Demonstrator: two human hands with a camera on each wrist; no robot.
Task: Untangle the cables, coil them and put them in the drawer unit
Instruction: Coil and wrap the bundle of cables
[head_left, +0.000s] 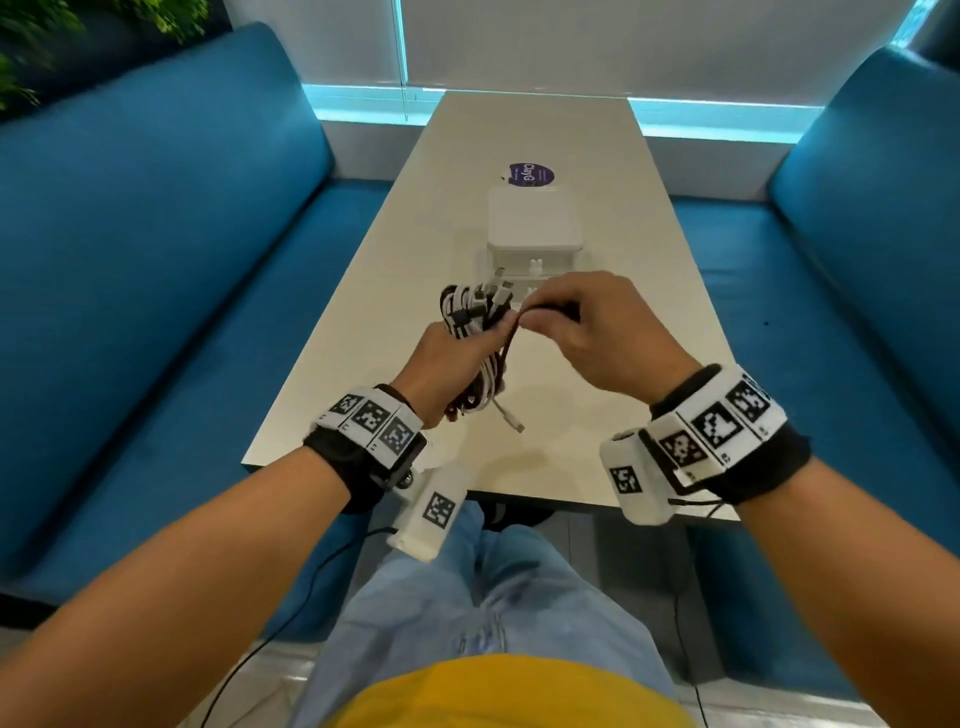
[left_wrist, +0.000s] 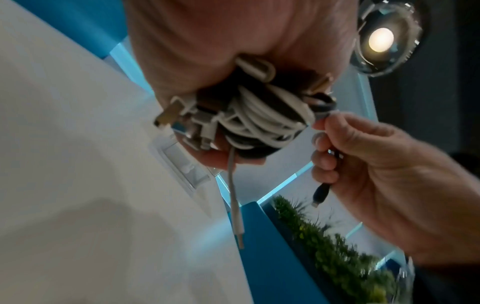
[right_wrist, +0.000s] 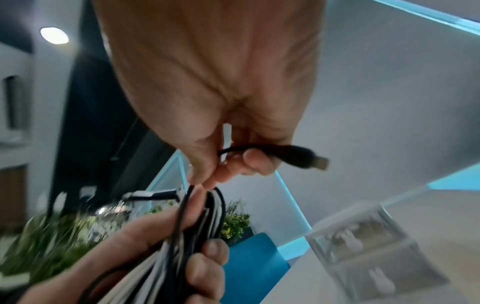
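Note:
My left hand (head_left: 457, 343) grips a tangled bundle of white and dark cables (head_left: 475, 317) above the table; several plugs stick out of its top, and a white cable end (head_left: 511, 418) hangs below. In the left wrist view the cable bundle (left_wrist: 262, 121) fills my fist. My right hand (head_left: 571, 322) pinches one dark cable (head_left: 511, 335) just beside the bundle, and its black plug (right_wrist: 303, 157) pokes out past the fingers. The white drawer unit (head_left: 535, 228) stands just behind both hands; its clear drawer fronts (right_wrist: 363, 236) carry small rabbit-shaped knobs.
The cream table (head_left: 395, 291) runs away from me between two blue benches (head_left: 156, 260). A purple sticker (head_left: 531, 174) lies beyond the drawer unit. Green plants (head_left: 31, 31) stand behind the left bench. My knees are under the near table edge.

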